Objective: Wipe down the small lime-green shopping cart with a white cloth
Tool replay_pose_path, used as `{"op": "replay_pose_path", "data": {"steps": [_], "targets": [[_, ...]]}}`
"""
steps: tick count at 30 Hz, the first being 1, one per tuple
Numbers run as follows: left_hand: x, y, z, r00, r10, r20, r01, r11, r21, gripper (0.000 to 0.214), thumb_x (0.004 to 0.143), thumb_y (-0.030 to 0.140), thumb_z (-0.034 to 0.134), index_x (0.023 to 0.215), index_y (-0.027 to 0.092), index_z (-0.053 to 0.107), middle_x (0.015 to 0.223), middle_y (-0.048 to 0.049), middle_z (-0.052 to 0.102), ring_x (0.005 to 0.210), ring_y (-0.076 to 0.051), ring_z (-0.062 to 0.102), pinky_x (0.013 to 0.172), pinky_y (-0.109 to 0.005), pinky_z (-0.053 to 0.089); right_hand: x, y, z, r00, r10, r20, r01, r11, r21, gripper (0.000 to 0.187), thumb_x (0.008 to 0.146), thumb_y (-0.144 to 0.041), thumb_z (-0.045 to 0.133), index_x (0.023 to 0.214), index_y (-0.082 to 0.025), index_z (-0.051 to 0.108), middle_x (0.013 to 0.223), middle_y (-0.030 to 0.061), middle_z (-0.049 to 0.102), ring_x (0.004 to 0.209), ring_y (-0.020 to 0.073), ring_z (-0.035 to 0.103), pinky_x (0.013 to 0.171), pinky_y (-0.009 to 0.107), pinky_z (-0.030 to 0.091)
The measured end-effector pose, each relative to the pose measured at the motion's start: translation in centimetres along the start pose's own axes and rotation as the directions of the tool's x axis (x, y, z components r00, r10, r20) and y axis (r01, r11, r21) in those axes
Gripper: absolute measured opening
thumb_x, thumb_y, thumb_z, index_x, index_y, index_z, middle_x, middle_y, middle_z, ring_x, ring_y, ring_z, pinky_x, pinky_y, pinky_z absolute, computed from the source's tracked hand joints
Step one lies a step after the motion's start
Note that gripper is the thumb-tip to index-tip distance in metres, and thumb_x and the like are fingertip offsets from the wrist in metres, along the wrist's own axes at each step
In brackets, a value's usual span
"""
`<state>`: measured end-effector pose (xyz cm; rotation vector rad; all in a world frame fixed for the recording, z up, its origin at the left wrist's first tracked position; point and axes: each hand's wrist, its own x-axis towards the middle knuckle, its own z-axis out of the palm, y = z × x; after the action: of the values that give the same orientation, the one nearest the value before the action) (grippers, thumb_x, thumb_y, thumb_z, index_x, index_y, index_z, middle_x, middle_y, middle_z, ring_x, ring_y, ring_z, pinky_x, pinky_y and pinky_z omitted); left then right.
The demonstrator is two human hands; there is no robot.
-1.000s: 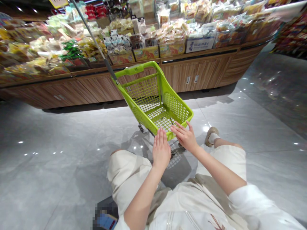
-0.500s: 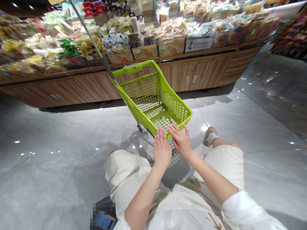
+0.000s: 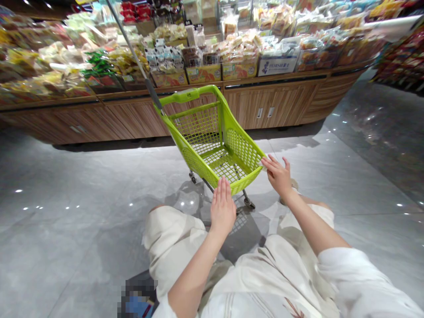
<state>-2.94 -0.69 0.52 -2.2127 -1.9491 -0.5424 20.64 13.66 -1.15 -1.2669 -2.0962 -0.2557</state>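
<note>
A lime-green plastic shopping basket on wheels (image 3: 221,132) stands on the grey floor in front of me, with nothing in it, its long grey pull handle (image 3: 132,53) rising up to the left. My left hand (image 3: 222,206) is flat, fingers together and stretched out, fingertips at the basket's near rim. My right hand (image 3: 277,173) is open with fingers spread, its fingertips touching the basket's right near corner. My legs in cream shorts show below.
A long wooden display counter (image 3: 271,101) curves across the back, piled with packaged breads and snacks (image 3: 238,44). Glossy grey floor tiles (image 3: 66,212) spread to both sides. More shelves (image 3: 404,57) stand at far right. A blurred patch lies by my left knee.
My right hand has slid from the near rim out to the basket's right corner. The left hand has stayed at the near rim. The view has shifted slightly.
</note>
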Motion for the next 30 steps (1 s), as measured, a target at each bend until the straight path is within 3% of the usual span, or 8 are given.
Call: {"op": "replay_pose_path", "data": {"steps": [7,10,12,15,19,22,25,30], "targets": [[0.2,0.6,0.3,1.000,-0.025,0.000,0.025,1.000,-0.011,0.078,0.087,0.015,0.045,0.154,0.002,0.008,0.163,-0.0192,0.011,0.152,-0.025,0.003,0.121,-0.046,0.025,-2.4,-12.5,0.5,0.999,-0.031,0.018,0.026,0.968,0.249,0.055,0.089,-0.010,0.041,0.140,-0.027,0.050,0.137,0.0061,0.061,0.136,0.0214,0.047,0.117,0.050,0.019],[0.1,0.1,0.3,0.999,-0.043,0.007,0.043,0.999,0.008,0.075,0.086,0.011,0.043,0.153,0.002,0.012,0.162,-0.0195,0.015,0.151,-0.025,0.005,0.121,-0.045,0.025,-2.5,-15.5,0.4,0.996,-0.074,0.056,0.051,0.941,0.335,0.051,0.091,-0.012,0.041,0.140,-0.026,0.049,0.139,0.0062,0.059,0.136,0.0205,0.047,0.116,0.047,0.023],[0.0,-0.4,0.2,0.999,-0.052,0.010,0.052,0.998,0.027,0.074,0.086,0.011,0.043,0.153,0.002,0.014,0.162,-0.0191,0.015,0.151,-0.025,0.007,0.121,-0.045,0.025,-2.1,-14.9,0.3,0.985,-0.155,0.075,0.123,0.937,0.328,0.049,0.093,-0.013,0.041,0.139,-0.027,0.049,0.138,0.0051,0.059,0.136,0.0198,0.047,0.117,0.048,0.019],[0.0,-0.9,-0.1,0.999,-0.039,0.002,0.039,0.998,0.046,0.073,0.087,0.013,0.043,0.153,0.003,0.013,0.163,-0.0183,0.013,0.151,-0.025,0.008,0.121,-0.044,0.025,-1.2,-10.8,0.0,0.966,-0.247,0.077,0.221,0.943,0.249,0.044,0.095,-0.015,0.043,0.136,-0.029,0.052,0.135,0.0029,0.062,0.136,0.0196,0.047,0.118,0.050,0.014],[0.2,-1.1,-0.1,1.000,-0.019,-0.009,0.019,0.999,0.045,0.073,0.088,0.014,0.043,0.153,0.002,0.013,0.163,-0.0182,0.013,0.151,-0.025,0.008,0.121,-0.044,0.025,0.1,-3.4,0.1,0.995,-0.088,0.040,0.083,0.990,0.115,0.041,0.094,-0.014,0.043,0.129,-0.030,0.058,0.131,0.0032,0.065,0.134,0.0231,0.049,0.115,0.054,0.017],[0.4,-0.7,0.1,1.000,-0.011,-0.016,0.011,1.000,0.029,0.074,0.088,0.015,0.044,0.153,0.002,0.011,0.162,-0.0189,0.014,0.151,-0.025,0.007,0.121,-0.044,0.026,0.7,-1.2,0.6,0.997,0.072,-0.014,-0.071,0.994,0.085,0.043,0.091,-0.013,0.043,0.126,-0.029,0.061,0.130,0.0039,0.066,0.135,0.0261,0.049,0.112,0.059,0.019],[0.6,-0.1,0.3,0.999,-0.031,-0.025,0.031,0.999,0.011,0.075,0.088,0.014,0.043,0.153,0.001,0.009,0.162,-0.0193,0.013,0.151,-0.025,0.006,0.121,-0.045,0.026,0.1,-3.8,1.0,0.994,0.106,-0.040,-0.100,0.987,0.128,0.046,0.089,-0.011,0.043,0.128,-0.028,0.060,0.130,0.0053,0.065,0.135,0.0257,0.048,0.113,0.058,0.019],[0.4,0.2,0.6,0.999,-0.044,-0.015,0.044,0.999,-0.012,0.075,0.088,0.013,0.043,0.154,0.002,0.009,0.162,-0.0196,0.013,0.151,-0.025,0.004,0.121,-0.046,0.026,-2.0,-13.2,1.1,1.000,-0.009,0.009,0.007,0.961,0.277,0.052,0.089,-0.010,0.041,0.138,-0.026,0.052,0.136,0.0058,0.061,0.137,0.0217,0.045,0.116,0.052,0.019]]}}
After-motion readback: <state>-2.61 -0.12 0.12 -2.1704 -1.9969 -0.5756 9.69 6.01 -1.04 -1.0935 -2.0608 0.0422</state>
